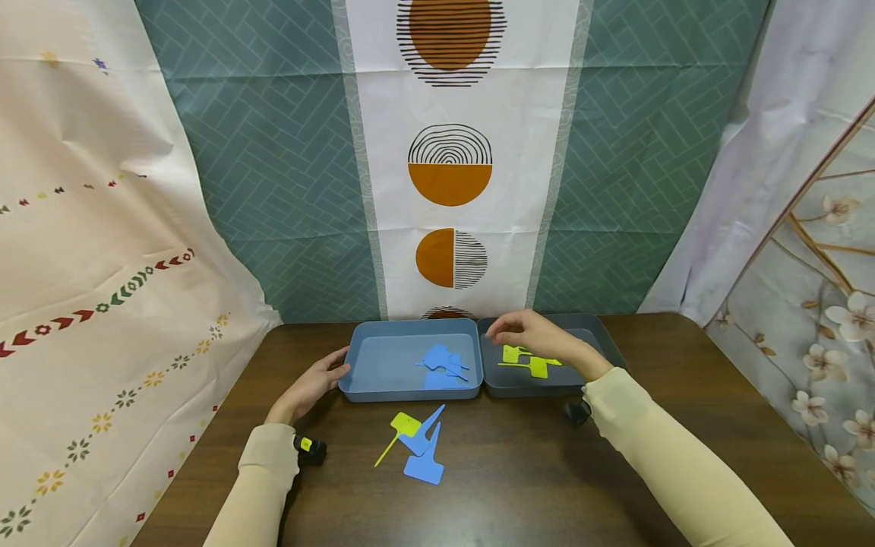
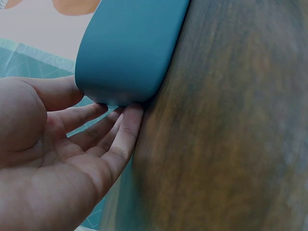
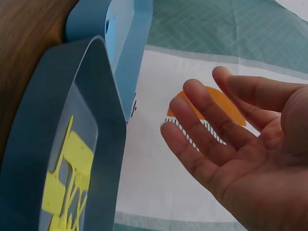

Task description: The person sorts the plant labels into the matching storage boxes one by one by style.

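Note:
My left hand touches the left end of a blue tray with its fingertips. In the left wrist view these fingers rest against the tray's outer wall near the tabletop. Blue plant labels lie in the right part of that tray. Over the dark grey tray, my right hand hovers with nothing in it, its fingers loosely spread in the right wrist view. Below it, several yellow-green plant labels lie in the grey tray.
On the brown table, in front of the trays, a yellow-green plant label overlaps a blue plant label. Another blue one lies just nearer. A patterned curtain hangs right behind the trays.

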Demonstrator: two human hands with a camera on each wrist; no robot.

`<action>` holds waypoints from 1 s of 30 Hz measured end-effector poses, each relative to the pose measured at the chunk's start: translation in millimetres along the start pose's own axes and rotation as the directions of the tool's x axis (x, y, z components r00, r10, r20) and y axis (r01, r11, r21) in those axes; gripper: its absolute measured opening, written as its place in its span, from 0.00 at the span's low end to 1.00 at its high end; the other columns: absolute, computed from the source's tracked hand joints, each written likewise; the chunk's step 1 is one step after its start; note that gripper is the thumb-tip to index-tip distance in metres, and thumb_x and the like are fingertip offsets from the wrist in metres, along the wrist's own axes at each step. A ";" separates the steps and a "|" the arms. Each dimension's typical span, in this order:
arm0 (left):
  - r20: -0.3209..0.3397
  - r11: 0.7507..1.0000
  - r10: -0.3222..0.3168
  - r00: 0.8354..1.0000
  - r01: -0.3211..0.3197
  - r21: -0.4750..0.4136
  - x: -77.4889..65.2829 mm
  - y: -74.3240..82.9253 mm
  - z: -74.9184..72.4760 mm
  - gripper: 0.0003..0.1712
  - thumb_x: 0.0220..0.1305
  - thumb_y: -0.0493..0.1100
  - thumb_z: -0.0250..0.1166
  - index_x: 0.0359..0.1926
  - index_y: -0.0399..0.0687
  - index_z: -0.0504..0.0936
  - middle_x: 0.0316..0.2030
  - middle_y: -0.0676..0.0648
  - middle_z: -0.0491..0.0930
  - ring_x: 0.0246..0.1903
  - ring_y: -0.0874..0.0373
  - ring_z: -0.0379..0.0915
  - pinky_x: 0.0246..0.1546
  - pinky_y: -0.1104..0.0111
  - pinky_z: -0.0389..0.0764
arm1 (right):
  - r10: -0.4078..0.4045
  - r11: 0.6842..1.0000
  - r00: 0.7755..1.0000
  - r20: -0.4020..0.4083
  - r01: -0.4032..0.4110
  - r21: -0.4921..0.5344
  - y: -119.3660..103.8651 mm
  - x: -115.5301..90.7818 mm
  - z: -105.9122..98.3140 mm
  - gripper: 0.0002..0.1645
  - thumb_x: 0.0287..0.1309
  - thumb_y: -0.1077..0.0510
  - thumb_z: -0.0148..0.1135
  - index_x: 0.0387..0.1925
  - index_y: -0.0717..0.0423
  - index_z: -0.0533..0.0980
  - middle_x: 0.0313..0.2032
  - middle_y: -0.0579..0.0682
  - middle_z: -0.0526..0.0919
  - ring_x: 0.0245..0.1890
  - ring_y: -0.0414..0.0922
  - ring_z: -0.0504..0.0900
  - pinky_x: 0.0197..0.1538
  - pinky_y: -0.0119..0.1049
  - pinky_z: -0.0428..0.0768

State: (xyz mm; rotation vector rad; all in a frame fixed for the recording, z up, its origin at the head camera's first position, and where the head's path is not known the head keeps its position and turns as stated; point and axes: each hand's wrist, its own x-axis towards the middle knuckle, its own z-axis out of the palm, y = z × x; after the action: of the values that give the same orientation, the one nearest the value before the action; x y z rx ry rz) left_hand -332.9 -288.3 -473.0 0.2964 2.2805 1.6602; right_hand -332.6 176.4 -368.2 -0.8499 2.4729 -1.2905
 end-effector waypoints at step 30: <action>0.006 1.000 -0.001 1.000 0.001 0.009 -1.9 2.9 0.5 0.36 0.85 0.41 0.46 0.83 0.36 0.41 0.80 0.29 0.41 0.78 0.32 0.44 0.75 0.39 0.54 | -0.179 0.978 0.940 0.291 0.137 0.158 -21.7 12.4 99.2 0.16 0.74 0.65 0.59 0.59 0.62 0.82 0.58 0.59 0.84 0.61 0.63 0.78 0.59 0.34 0.80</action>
State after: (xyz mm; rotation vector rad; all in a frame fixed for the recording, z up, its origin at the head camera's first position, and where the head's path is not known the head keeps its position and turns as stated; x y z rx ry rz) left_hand -330.9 -287.6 -470.2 0.3021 2.2845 1.6464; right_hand -290.0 92.4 -408.3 -1.1377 2.0906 -1.2521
